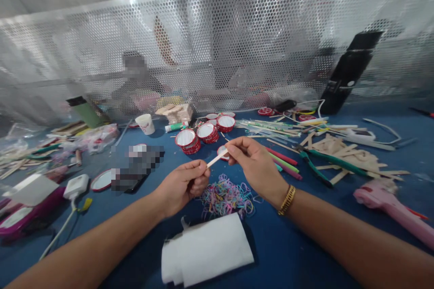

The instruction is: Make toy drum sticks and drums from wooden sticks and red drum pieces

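A slim pale wooden stick [217, 158] is pinched at both ends above the table. My left hand [183, 185] closes its fingers round the lower end, while the thumb and fingers of my right hand [252, 162] grip the upper end. Just below lies a loose heap of colourful rubber bands [227, 194]. Nearer to me a folded white cloth [208, 250] rests flat. Behind my hands stand several red-rimmed round tins [188, 141] with pale tops.
Green-handled pliers [315, 169], wooden sticks [356, 156] and a pink glue gun [393, 210] lie at right. A dark phone [144, 169], white charger [75, 186] and paper cup [145, 123] are at left. A perforated metal screen [217, 49] runs along the back.
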`<action>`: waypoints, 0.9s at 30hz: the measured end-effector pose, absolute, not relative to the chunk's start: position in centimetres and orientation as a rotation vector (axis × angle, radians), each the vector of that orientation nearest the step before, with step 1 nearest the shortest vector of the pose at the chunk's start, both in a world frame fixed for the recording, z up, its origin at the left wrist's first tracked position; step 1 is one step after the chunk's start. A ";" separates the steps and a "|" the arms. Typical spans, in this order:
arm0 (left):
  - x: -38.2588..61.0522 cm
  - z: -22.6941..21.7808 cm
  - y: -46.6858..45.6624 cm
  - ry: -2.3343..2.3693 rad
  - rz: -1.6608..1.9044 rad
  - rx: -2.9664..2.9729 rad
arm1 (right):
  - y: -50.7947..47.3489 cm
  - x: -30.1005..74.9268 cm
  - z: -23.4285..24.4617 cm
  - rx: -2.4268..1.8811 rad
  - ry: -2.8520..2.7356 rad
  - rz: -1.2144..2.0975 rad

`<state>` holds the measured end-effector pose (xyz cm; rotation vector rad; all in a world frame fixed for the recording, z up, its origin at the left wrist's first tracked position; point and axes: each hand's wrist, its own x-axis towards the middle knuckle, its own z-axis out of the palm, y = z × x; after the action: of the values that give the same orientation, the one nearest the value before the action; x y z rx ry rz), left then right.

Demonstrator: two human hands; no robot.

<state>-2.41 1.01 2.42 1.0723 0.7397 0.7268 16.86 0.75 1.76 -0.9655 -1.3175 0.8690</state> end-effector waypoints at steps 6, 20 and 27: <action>-2.4 2.3 0.6 0.743 0.639 1.307 | 1.0 18.0 2.7 -0.930 -1.434 0.818; -2.1 2.7 0.8 0.813 0.989 1.180 | 5.0 27.8 4.8 -1.922 -1.934 -0.157; -1.6 3.1 0.2 0.852 0.948 1.191 | 4.2 27.6 5.1 -2.291 -2.063 -0.127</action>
<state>-1.61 0.17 3.12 1.1909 0.8521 0.9478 27.63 4.16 5.11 -2.2915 -2.0632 -0.1274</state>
